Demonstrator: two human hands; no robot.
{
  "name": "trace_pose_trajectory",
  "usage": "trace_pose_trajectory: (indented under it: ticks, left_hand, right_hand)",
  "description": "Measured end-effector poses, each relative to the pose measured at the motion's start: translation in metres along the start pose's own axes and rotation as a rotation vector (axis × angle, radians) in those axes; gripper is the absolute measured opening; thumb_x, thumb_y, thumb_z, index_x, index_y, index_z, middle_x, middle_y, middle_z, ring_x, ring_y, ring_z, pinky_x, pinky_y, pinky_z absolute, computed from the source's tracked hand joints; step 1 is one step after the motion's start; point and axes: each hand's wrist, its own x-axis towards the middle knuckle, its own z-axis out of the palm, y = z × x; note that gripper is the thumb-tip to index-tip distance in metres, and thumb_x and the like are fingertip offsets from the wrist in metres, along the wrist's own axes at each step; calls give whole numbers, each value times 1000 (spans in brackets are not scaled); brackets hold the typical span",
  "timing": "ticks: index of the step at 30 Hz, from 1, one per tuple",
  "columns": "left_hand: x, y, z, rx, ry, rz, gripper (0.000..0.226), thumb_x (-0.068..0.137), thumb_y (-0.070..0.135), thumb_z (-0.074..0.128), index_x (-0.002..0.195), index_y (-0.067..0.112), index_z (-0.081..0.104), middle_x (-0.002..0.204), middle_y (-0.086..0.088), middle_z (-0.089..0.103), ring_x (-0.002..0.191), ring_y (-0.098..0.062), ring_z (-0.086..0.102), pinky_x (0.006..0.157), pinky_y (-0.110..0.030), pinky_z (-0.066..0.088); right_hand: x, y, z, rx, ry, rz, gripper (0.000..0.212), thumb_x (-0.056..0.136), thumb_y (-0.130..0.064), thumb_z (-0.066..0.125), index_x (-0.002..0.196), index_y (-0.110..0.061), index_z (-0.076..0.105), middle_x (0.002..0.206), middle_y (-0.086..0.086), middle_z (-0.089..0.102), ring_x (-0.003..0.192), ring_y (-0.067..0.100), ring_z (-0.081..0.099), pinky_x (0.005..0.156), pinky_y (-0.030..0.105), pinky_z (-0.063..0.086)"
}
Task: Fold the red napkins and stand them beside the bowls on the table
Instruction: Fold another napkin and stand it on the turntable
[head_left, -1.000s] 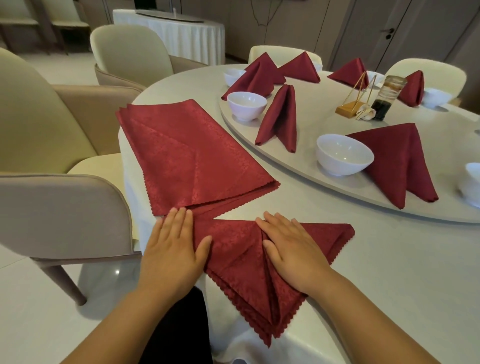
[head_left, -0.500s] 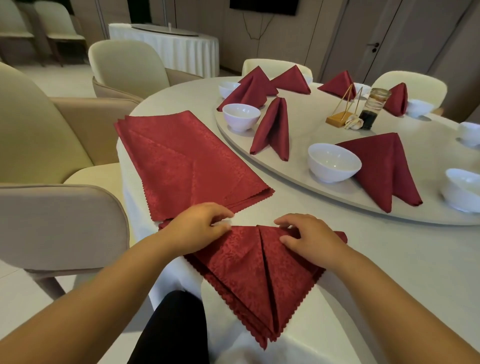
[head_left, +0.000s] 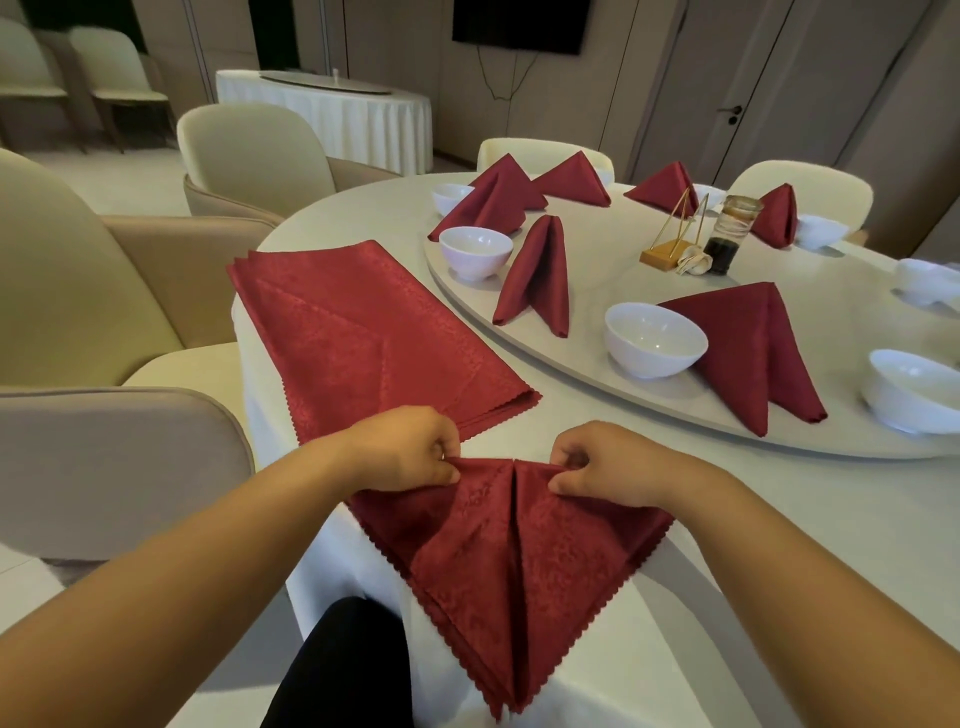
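A red napkin (head_left: 498, 561) folded into a downward-pointing triangle lies at the table's near edge, its tip hanging over. My left hand (head_left: 410, 452) pinches its upper left corner and my right hand (head_left: 597, 460) pinches its upper right corner. A stack of flat red napkins (head_left: 363, 332) lies just beyond on the left. On the turntable (head_left: 597, 364), folded napkins stand beside white bowls: one napkin (head_left: 537, 275) by a bowl (head_left: 475, 252), another napkin (head_left: 748, 348) by a bowl (head_left: 654, 340).
More bowls (head_left: 909, 389) and standing napkins (head_left: 774, 215) ring the far side of the turntable. A wooden holder (head_left: 670, 244) and a dark jar (head_left: 727, 239) stand at its middle. Cream chairs (head_left: 88, 291) crowd the left; another clothed table (head_left: 332, 109) stands behind.
Both hands went from lying flat on the napkin to pinching its upper corners. The view has tilted up and the napkin's upper edge is slightly raised.
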Motion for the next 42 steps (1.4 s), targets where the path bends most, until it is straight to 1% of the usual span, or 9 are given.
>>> trace_pose_trajectory:
  ticks: [5, 10, 16, 19, 22, 25, 34, 38, 42]
  left_hand:
    - [3, 17, -46, 216, 559, 22, 6, 87, 23, 57, 88, 17, 58, 86, 4, 51, 92, -22, 52, 69, -25, 33]
    - [4, 15, -63, 412, 1117, 336, 18, 77, 18, 51, 75, 4, 60, 87, -14, 63, 81, -27, 50, 68, -36, 38]
    - [-1, -10, 6, 421, 941, 445, 8, 77, 16, 47, 81, 13, 53, 89, -10, 69, 91, -24, 59, 86, -33, 35]
    - [-12, -13, 39, 369, 787, 453, 10, 77, 19, 45, 86, 19, 42, 89, -5, 71, 96, -18, 59, 89, -30, 35]
    - [-24, -14, 58, 275, 606, 413, 16, 73, 27, 43, 88, 25, 42, 88, 3, 72, 82, -10, 68, 86, -24, 36]
    - [-29, -12, 67, 247, 484, 368, 30, 71, 41, 41, 93, 32, 60, 87, 14, 70, 81, -1, 66, 82, -21, 47]
    - [-25, 2, 72, 224, 506, 200, 38, 77, 43, 40, 87, 29, 73, 87, 13, 67, 78, -4, 62, 74, -17, 41]
    - [-38, -9, 66, 164, 643, 41, 41, 74, 44, 43, 84, 20, 74, 89, 5, 70, 84, -12, 63, 74, -24, 49]
    - [-69, -27, 58, -80, 720, -275, 31, 84, 38, 57, 101, 15, 69, 95, 1, 67, 84, -20, 62, 71, -32, 49]
  right_hand:
    - [3, -15, -44, -151, 392, -92, 9, 86, -20, 59, 77, -18, 56, 70, -10, 46, 78, 14, 46, 64, 24, 35]
    - [5, -23, -62, -433, 954, -317, 8, 73, -5, 68, 75, -4, 61, 73, 8, 59, 71, 28, 53, 63, 28, 34]
    - [8, 4, 2, -508, 775, -322, 17, 66, -20, 40, 61, -12, 55, 60, 1, 57, 55, 24, 55, 50, 25, 40]
    - [-1, 17, 38, -411, 632, -327, 10, 63, -16, 46, 62, -14, 55, 63, -2, 59, 58, 20, 57, 50, 26, 45]
    - [-14, 26, 58, -317, 540, -359, 10, 61, -24, 60, 69, -19, 61, 80, -6, 69, 76, 11, 64, 67, 19, 52]
    - [-20, 30, 61, -156, 462, -314, 40, 73, -47, 45, 87, -20, 70, 109, -10, 66, 109, -1, 49, 91, 14, 35]
    - [5, 11, 65, -98, 420, -288, 77, 72, -56, 15, 130, -21, 52, 141, -7, 42, 132, 10, 35, 102, 11, 5]
    - [12, 16, 78, -114, 499, -260, 52, 81, -43, 33, 111, -18, 67, 122, -1, 62, 113, 18, 58, 101, 35, 32]
    - [13, 18, 81, -219, 603, -278, 38, 78, -37, 41, 96, -24, 72, 105, -7, 70, 95, 10, 66, 86, 23, 39]
